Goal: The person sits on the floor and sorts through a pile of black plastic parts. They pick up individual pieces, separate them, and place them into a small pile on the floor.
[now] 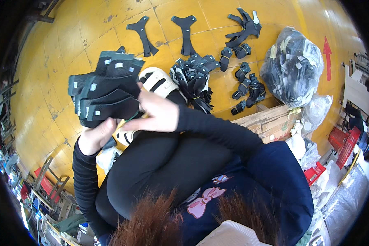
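Observation:
Above my knees I hold a thick bundle of black fabric pieces (110,92), each with a dark green edge and a small white label. My left hand (96,137) is closed round its lower end, thumb in front. At the bundle's right side is my right hand (158,112), its fingers bent around the edge and partly hidden behind it. A thin yellow-green strip (131,118) shows between the two hands; whether it circles the bundle I cannot tell. Beyond my feet lies a tied heap of similar black pieces (194,78).
Two single Y-shaped black pieces (143,35) lie on the yellow floor, with a loose fan of strips (246,28) and several small rolled bundles (244,71). A clear plastic sack (291,67) full of black pieces stands right, beside a cardboard box (270,123) and red crates (344,143).

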Available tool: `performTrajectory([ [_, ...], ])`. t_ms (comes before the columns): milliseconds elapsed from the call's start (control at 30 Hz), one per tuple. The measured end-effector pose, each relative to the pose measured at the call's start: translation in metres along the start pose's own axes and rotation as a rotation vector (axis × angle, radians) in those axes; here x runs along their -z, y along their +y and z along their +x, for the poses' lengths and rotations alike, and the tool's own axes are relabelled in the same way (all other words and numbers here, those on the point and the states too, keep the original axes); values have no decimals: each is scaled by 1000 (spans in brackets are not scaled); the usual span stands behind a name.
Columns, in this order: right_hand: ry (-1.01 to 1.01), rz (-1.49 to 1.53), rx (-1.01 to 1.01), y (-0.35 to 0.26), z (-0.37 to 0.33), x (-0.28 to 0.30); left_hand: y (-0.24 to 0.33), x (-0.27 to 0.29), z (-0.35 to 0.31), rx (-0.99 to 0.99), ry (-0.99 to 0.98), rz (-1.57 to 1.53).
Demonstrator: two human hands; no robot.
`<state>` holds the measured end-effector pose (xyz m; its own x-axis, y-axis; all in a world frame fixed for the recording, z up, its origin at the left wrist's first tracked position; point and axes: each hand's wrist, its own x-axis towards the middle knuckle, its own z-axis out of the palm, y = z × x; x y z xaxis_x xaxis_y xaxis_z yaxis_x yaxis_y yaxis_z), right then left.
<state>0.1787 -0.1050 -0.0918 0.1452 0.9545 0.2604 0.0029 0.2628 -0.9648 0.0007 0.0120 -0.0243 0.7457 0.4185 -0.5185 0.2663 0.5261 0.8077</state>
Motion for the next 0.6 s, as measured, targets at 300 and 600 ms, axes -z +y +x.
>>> performTrajectory([
  [300,0,249,-372,-7,-9,-3,-11,-13,13,-118,266,510],
  [600,233,613,-325,10,-24,3,-18,-28,32,-135,52,496],
])
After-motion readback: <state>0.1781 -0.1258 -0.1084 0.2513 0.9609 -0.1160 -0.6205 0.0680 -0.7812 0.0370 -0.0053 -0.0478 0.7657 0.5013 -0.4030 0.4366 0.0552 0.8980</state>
